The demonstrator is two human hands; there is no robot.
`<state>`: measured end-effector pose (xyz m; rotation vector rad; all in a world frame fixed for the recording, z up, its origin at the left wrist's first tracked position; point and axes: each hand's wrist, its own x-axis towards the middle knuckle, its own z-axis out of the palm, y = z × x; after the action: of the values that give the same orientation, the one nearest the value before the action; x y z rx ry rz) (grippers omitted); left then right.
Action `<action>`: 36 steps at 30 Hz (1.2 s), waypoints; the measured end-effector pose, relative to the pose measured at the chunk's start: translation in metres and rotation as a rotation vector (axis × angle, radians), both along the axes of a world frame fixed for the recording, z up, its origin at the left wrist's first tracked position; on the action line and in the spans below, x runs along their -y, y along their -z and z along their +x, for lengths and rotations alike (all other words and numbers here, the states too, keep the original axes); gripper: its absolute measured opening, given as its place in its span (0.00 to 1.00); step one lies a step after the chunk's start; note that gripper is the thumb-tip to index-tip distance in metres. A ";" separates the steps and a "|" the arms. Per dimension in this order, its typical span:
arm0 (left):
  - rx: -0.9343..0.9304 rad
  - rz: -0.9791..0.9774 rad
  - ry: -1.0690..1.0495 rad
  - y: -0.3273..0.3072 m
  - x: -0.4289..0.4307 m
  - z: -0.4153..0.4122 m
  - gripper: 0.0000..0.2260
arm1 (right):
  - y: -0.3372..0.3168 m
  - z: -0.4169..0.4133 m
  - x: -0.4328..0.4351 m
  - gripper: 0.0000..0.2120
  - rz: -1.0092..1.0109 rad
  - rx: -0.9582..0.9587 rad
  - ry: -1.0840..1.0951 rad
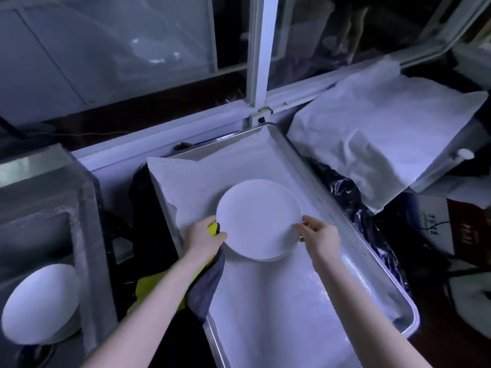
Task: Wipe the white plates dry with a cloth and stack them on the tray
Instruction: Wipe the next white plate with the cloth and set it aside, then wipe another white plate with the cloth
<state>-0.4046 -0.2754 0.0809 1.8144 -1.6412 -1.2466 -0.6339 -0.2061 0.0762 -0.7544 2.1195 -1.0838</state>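
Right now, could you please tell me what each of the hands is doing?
Left hand: grips the cloth, thumb on the plate rim.
Right hand: pinches the plate's right rim.

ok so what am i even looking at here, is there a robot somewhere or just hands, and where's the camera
There is no robot: these are a person's two bare hands, filmed by one wide-angle camera worn on the head, looking down. In front lies a metal tray with a white liner. Both hands hold a white plate over it by its rim; another plate's edge shows just beneath. The left hand also grips a yellow and grey cloth; the right hand pinches the opposite rim. At the far left more white plates wait in a grey tub.
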 end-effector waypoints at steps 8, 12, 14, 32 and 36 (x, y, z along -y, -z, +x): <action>0.060 0.013 0.057 0.014 0.001 -0.010 0.16 | 0.029 -0.007 0.004 0.20 0.037 -0.114 -0.014; 0.108 -0.010 0.106 0.017 0.002 -0.010 0.24 | 0.036 -0.006 0.001 0.22 0.006 -0.214 -0.005; 0.195 -0.062 0.145 0.019 0.002 -0.010 0.26 | 0.040 -0.004 0.000 0.23 0.018 -0.243 0.014; -0.268 -0.404 -0.354 -0.047 -0.025 0.110 0.08 | -0.036 0.189 -0.016 0.32 -0.195 -0.009 -1.010; -0.430 -0.466 -0.494 -0.073 -0.039 0.176 0.11 | -0.035 0.253 -0.019 0.25 -0.232 -0.002 -1.050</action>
<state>-0.2288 -0.2367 0.1542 1.4143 -1.0465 -0.8618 -0.3804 -0.1872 0.1108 -1.6949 1.2470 -0.7034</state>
